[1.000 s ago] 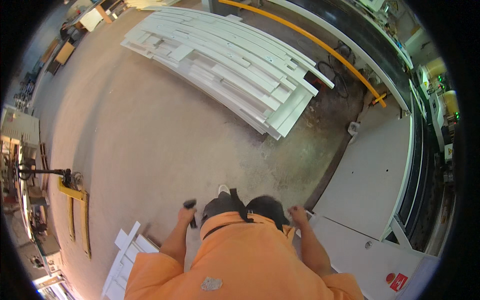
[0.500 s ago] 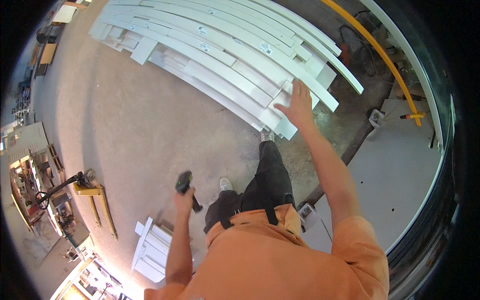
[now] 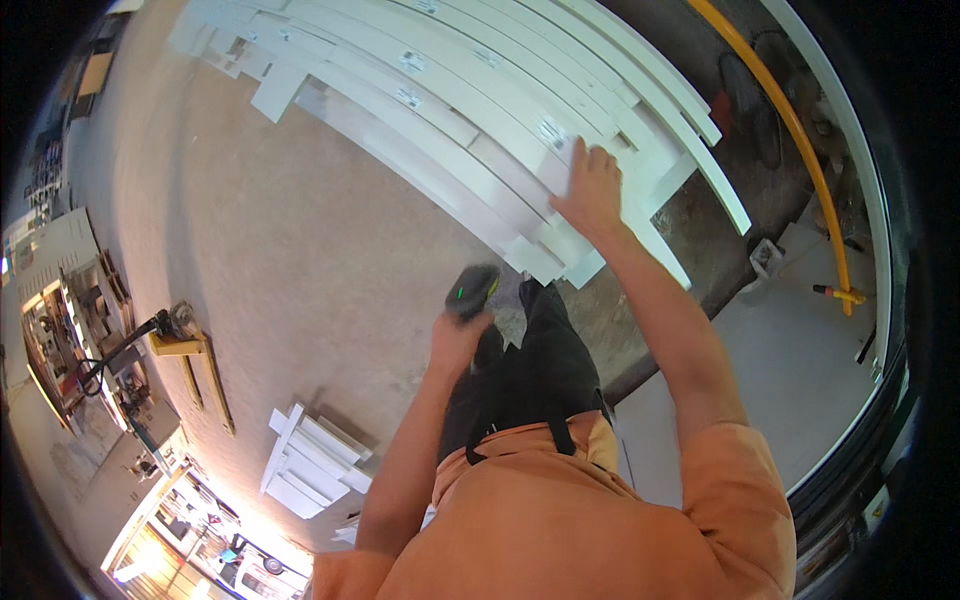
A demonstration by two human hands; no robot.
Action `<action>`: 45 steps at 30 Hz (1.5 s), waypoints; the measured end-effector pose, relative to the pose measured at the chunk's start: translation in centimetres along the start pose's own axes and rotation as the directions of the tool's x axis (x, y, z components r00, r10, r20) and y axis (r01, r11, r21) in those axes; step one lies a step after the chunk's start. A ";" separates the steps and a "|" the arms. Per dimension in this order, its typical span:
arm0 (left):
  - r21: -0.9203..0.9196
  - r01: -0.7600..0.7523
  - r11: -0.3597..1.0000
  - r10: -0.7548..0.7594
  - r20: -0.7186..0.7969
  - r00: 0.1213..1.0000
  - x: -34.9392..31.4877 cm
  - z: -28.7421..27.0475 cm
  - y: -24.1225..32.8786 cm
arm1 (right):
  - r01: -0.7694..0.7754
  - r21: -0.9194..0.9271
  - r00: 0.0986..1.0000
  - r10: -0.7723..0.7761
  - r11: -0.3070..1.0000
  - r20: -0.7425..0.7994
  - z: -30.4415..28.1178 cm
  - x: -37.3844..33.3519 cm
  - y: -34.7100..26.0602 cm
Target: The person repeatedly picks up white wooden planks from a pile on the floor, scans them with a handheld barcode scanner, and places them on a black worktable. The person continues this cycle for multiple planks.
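Observation:
My left hand is closed round the handle of a dark handheld barcode scanner with a small green light and a yellow-green edge. It is held out in front of my dark trousers, over the floor. My right hand rests on a long white board in the stack, with the thumb apart from the fingers. Its fingertips lie close to a printed label on that board. More white boards lie side by side and layered, several with labels, their near ends uneven.
A smaller pile of white boards lies on the floor at lower left. Beyond it stands a yellow pallet jack with a black handle. A yellow hose hangs at the right, above a pale grey panel.
My left hand has brought the scanner up and to the right, nearer the stack. The right hand has shifted from the boards' near ends onto a labelled board. The view has turned slightly.

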State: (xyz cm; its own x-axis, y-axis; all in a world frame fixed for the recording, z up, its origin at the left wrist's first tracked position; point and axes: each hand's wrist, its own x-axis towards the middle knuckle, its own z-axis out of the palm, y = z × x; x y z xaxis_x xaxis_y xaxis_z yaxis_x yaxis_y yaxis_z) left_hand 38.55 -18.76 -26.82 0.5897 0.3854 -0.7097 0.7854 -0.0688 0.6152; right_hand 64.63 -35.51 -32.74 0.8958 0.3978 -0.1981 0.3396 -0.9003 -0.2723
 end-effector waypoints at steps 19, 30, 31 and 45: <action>-0.777 0.075 0.625 0.249 0.289 0.924 -2.3 -4.0 7.5 | 0.089 0.180 0.994 -0.100 0.980 0.052 -13.2 -29.7 -3.5; -0.787 -0.362 0.500 0.522 -0.060 0.851 -28.9 -24.1 -0.3 | 0.601 0.208 0.789 -0.532 0.772 -0.306 -16.4 -40.8 -18.2; -0.777 -0.406 0.480 0.536 -0.107 0.837 -30.3 -27.0 -3.1 | 0.676 0.188 0.729 -0.611 0.712 -0.307 -14.2 -42.0 -21.7; -0.557 -0.829 0.052 0.058 -0.827 0.559 -45.7 -38.4 -28.5 | 0.495 0.608 0.463 -0.780 0.621 0.421 -9.9 -48.3 -44.4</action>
State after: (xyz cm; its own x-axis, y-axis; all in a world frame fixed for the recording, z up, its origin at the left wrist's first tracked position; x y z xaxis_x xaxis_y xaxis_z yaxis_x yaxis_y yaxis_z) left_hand -18.06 0.92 1.28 0.2198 0.9725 -0.0771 -0.5524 0.1892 0.8118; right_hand 9.11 -16.53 -1.75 0.0290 0.9609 -0.2753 0.4800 -0.2549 -0.8394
